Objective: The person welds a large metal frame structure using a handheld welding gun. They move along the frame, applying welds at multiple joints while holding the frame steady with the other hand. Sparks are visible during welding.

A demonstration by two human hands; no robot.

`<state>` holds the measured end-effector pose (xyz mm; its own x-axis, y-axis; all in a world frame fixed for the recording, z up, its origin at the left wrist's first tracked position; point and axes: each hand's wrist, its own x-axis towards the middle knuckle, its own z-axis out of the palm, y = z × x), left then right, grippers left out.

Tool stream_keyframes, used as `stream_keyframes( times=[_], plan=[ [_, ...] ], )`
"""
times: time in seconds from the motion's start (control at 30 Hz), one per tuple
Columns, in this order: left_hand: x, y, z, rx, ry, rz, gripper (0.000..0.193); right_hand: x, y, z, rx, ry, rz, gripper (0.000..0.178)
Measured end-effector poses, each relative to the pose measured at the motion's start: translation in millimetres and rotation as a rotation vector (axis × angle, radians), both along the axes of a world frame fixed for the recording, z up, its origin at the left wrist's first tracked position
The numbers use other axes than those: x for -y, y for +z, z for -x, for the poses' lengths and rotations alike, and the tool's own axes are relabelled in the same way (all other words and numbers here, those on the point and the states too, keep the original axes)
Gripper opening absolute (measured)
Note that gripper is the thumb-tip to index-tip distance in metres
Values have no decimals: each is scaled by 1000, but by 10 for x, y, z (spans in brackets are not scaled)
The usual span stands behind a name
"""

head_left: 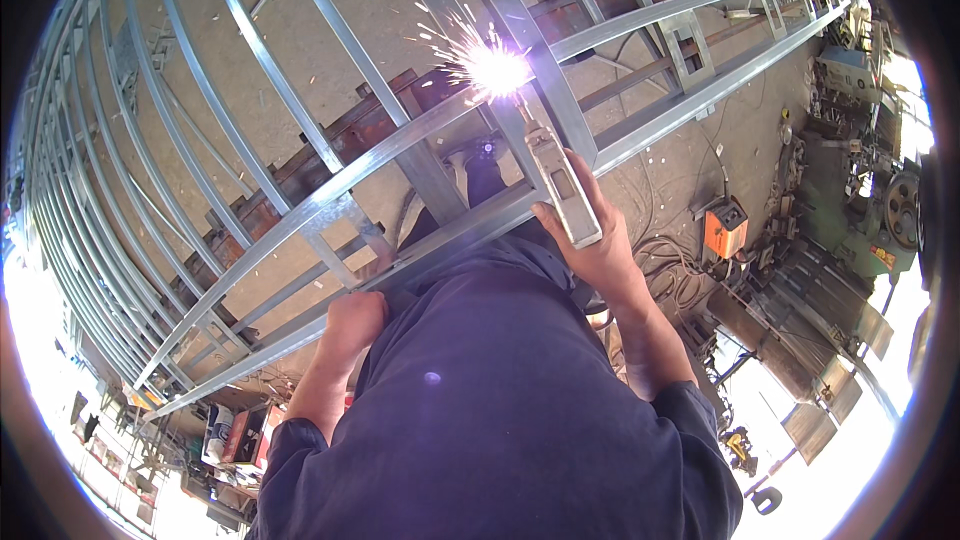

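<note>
My right hand (607,258) is closed around a pale electrode holder (563,186), which points up and away from me. At its tip a white-violet welding arc (497,72) burns where a crossbar meets an upright of the metal frame (560,105). Orange sparks spray to the upper left, and the glare hides the joint itself. My left hand (357,318) is curled into a fist against the near lower rail (440,242) of the frame. Its fingers are turned away, so what they grip cannot be seen.
Rusty beams (345,135) lie under the barred frame. To the right an orange welding machine (725,229) stands on the floor near coiled cables (668,280). Green machinery with a wheel (902,210) stands at the far right. Red boxes (247,435) sit at the lower left.
</note>
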<state>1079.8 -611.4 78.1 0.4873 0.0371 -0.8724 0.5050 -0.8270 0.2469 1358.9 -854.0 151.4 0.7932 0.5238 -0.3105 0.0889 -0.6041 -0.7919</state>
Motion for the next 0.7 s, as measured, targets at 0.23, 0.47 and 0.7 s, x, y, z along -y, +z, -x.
stream_keyframes(
  times=[0.23,0.47,0.7],
  plan=[
    [-4,22,-42,-25,-18,8,25,23,14,13,-16,-5,-5,71],
    [0,18,-26,-5,-27,-5,25,10,81,23,-40,-23,7,70],
    [-6,-12,-17,6,-76,-6,24,78,-1,32,-27,-9,25,71]
  ],
)
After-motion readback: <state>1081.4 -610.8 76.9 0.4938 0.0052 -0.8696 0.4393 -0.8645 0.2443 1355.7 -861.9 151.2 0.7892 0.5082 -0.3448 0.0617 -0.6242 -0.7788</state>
